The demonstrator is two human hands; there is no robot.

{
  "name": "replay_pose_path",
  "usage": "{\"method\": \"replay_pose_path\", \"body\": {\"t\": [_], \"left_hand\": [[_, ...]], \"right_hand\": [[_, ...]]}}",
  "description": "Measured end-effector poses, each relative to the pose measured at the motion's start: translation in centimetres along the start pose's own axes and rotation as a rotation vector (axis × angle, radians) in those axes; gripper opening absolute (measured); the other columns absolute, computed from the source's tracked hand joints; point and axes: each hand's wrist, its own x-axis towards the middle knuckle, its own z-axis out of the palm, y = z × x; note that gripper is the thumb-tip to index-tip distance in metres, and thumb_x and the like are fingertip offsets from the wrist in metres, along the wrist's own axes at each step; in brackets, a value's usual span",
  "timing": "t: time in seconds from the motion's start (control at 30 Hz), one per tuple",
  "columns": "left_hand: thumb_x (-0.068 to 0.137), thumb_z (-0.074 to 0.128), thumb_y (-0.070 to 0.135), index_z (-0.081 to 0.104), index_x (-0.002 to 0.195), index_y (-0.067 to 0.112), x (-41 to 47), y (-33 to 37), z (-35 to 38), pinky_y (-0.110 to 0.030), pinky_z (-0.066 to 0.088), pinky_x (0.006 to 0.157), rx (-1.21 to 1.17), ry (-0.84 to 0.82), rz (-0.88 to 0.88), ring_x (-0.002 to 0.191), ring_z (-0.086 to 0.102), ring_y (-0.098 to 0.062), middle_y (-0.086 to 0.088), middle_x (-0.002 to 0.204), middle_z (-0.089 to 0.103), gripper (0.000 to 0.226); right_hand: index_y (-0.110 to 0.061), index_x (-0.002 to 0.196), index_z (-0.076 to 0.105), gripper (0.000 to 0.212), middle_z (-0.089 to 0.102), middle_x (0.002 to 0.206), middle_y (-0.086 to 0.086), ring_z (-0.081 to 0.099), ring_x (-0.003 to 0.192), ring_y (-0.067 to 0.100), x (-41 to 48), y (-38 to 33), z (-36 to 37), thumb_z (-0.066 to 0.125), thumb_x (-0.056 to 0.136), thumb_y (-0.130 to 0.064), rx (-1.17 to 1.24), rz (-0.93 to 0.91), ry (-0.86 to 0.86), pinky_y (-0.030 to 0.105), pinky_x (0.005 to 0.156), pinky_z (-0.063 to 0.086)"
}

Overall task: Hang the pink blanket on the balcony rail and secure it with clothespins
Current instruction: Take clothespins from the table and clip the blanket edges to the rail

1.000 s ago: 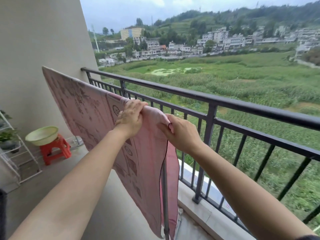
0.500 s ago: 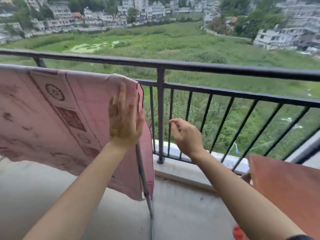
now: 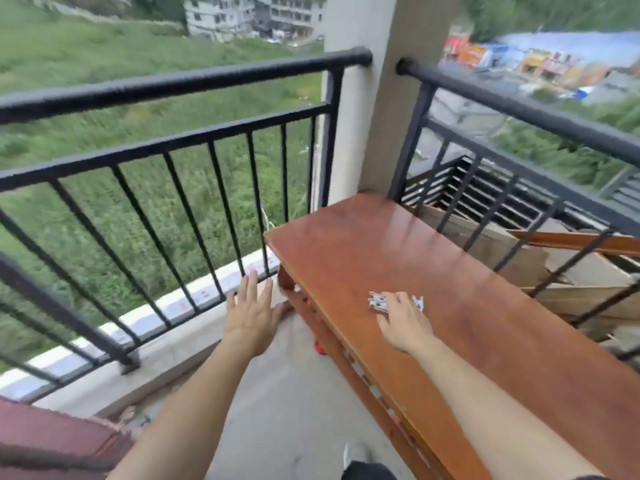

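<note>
A few small silvery clothespins (image 3: 378, 301) lie on a reddish wooden table (image 3: 485, 306) at the right. My right hand (image 3: 403, 322) rests palm down on the table with its fingertips on the clothespins, partly hiding them; whether it grips one I cannot tell. My left hand (image 3: 252, 313) hovers open, fingers spread, beside the table's left end and holds nothing. Only a corner of the pink blanket (image 3: 52, 445) shows at the bottom left. The black balcony rail (image 3: 180, 81) runs across the top.
A beige pillar (image 3: 363, 98) stands in the corner where a second black rail (image 3: 519, 102) starts. Boards and cardboard (image 3: 554, 271) lie beyond that rail. My shoe (image 3: 356, 455) is on the concrete floor (image 3: 284, 393). A small red object (image 3: 320, 348) lies under the table.
The view has swung right, away from the blanket to the table. My left hand has let go of the blanket, and my right hand has come down onto the clothespins.
</note>
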Motion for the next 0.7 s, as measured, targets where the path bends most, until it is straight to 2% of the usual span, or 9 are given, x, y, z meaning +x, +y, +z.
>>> {"method": "replay_pose_path", "body": {"t": [0.13,0.27,0.47,0.7], "left_hand": [[0.102,0.03,0.048,0.012,0.157,0.022,3.6,8.7,1.7,-0.049,0.017,0.118,-0.044,-0.053,0.176,0.151,0.005,-0.03,-0.012,0.165,-0.001,0.064],[0.103,0.029,0.048,0.009,0.158,0.022,5.7,15.1,5.1,-0.044,0.014,0.119,-0.05,-0.154,0.283,0.152,0.002,-0.027,-0.01,0.165,-0.007,0.064],[0.103,0.029,0.047,0.004,0.158,0.021,9.1,19.9,11.5,-0.043,0.011,0.121,-0.008,-0.39,0.278,0.151,-0.006,-0.027,-0.01,0.164,-0.015,0.066],[0.103,0.031,0.042,0.005,0.158,0.023,12.4,22.2,17.5,-0.046,0.015,0.119,-0.059,-0.601,0.131,0.152,-0.005,-0.026,-0.005,0.164,-0.014,0.063]], "right_hand": [[-0.024,0.142,0.04,0.051,0.043,0.14,0.005,0.05,0.126,0.029,-1.4,7.8,0.0,0.051,0.094,-0.038,0.039,0.22,-0.038,0.039,0.099,0.044],[-0.023,0.145,0.037,0.053,0.041,0.143,0.006,0.049,0.129,0.029,-1.1,12.8,1.8,0.05,0.096,-0.036,0.076,0.316,-0.124,0.037,0.101,0.042],[-0.025,0.149,0.032,0.057,0.041,0.142,0.008,0.048,0.13,0.031,5.7,16.9,4.8,0.051,0.095,-0.034,0.142,0.356,-0.258,0.04,0.1,0.043],[-0.033,0.15,0.027,0.059,0.04,0.137,0.011,0.052,0.122,0.036,16.1,18.5,7.9,0.05,0.096,-0.036,0.163,0.299,-0.283,0.044,0.095,0.047]]}}
